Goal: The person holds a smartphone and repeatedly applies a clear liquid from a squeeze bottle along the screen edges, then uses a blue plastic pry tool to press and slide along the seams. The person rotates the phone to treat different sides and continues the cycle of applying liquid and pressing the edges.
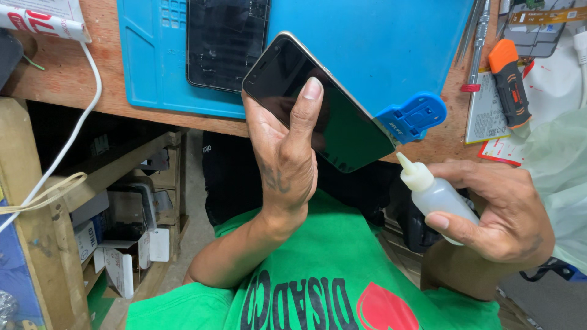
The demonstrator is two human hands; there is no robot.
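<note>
The left hand [282,160] is holding a dark phone [318,104] tilted at frame centre; the right hand [498,211] is gripping a small white dropper bottle [435,194] at lower right.

Bright, even light; sharp, edge-warped

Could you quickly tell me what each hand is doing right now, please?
Left hand: closed on a black smartphone, blue clip on its edge.
Right hand: closed on a small white squeeze bottle.
</note>
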